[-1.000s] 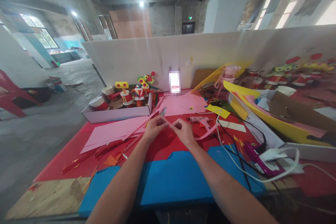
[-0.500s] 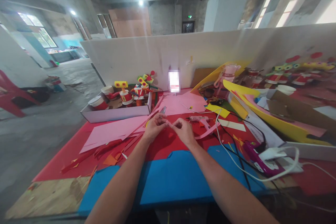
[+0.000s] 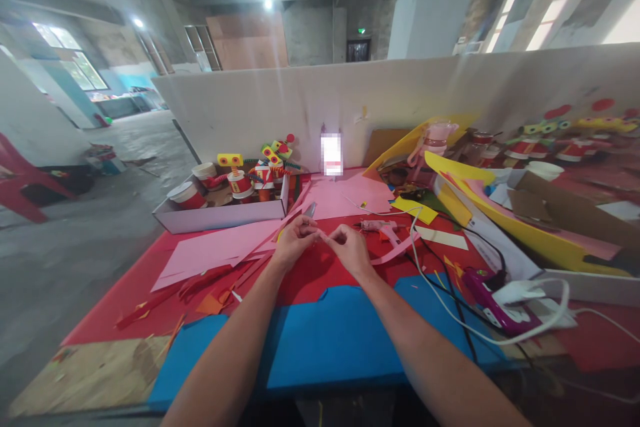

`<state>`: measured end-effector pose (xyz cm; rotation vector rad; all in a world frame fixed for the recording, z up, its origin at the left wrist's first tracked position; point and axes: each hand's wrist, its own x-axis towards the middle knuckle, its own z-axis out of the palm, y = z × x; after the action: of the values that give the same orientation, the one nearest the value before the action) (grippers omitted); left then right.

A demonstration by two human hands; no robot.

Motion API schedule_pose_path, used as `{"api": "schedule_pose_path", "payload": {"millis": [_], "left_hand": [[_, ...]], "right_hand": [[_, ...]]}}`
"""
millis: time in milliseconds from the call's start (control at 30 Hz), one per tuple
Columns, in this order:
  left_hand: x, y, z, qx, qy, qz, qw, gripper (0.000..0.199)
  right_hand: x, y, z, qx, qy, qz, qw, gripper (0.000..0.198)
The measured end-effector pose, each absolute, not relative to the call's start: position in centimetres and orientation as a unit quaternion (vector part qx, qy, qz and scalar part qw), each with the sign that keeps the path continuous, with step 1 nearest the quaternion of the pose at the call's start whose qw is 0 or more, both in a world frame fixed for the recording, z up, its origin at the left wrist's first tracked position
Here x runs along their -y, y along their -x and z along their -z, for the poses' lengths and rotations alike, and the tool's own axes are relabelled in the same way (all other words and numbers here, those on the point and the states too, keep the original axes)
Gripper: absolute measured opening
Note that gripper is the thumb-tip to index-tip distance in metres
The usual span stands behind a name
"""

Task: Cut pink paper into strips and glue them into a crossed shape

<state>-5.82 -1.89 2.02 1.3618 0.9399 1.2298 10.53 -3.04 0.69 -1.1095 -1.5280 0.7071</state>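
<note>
My left hand [image 3: 296, 239] and my right hand [image 3: 351, 250] meet fingertip to fingertip above the red tabletop, both closed in a pinch. Between them is a small pink paper strip [image 3: 324, 236], mostly covered by the fingers. A grey blade [image 3: 311, 209] pokes out just past my left hand, with a bit of yellow by the thumb side; whether that hand grips it or it lies behind, I cannot tell. Right of my right hand rests a pink glue gun [image 3: 379, 226], and a curved pink strip [image 3: 397, 251] lies below it.
Pink sheets [image 3: 215, 250] lie to the left, blue foam sheet [image 3: 330, 340] along the front edge. A white box [image 3: 225, 212] holds cup robots [image 3: 241, 181]. On the right are a purple power strip [image 3: 505, 310], looping white cable [image 3: 440, 300] and yellow sheets [image 3: 510, 227].
</note>
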Motion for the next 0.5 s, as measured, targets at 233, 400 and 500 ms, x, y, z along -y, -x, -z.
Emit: {"api": "schedule_pose_path", "payload": {"millis": [233, 400, 500], "left_hand": [[2.0, 5.69, -2.36, -0.381, -0.574, -0.51, 0.516, 0.033], [2.08, 5.33, -2.52, -0.39, -0.577, -0.52, 0.495, 0.033], [2.02, 5.39, -2.43, -0.393, -0.594, -0.521, 0.47, 0.029]], "right_hand": [[2.59, -10.47, -0.43, 0.603, 0.414, -0.399, 0.553, 0.038], [2.27, -10.48, -0.06, 0.577, 0.411, -0.461, 0.535, 0.035], [2.4, -10.65, -0.28, 0.6, 0.424, -0.425, 0.529, 0.034]]}}
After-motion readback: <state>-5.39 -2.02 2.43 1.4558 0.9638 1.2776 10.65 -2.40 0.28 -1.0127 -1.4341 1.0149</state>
